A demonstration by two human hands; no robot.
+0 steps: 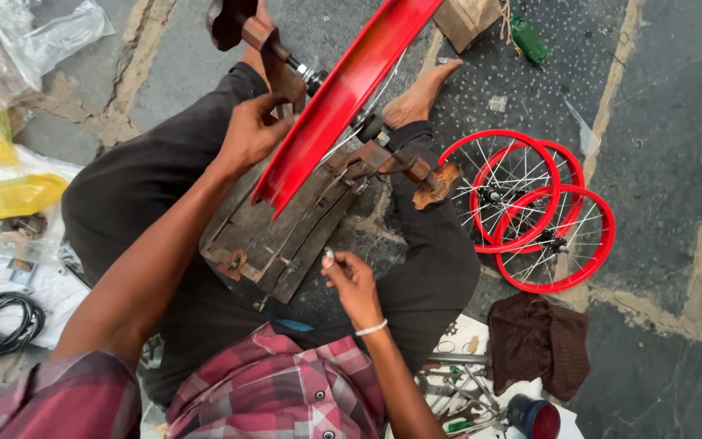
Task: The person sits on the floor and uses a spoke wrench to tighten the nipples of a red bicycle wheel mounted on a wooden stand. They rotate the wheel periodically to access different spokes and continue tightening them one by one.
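Between the seated person's knees, a red bicycle rim point(343, 97) stands edge-on in a rusty truing stand point(294, 223), long axis running away up-right. Left hand point(249, 130) touches its lower edge, fingers curled; right hand point(351, 280), nearer the body, pinches a small metal tool point(329, 255).

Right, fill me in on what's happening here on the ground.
A person sits on the pavement with a red metal wheel rim mounted in a rusty wooden truing stand between their legs. Their left hand grips the rim's edge, while the right hand pinches a small silvery part. Three finished red spoked wheels lie stacked to the right.
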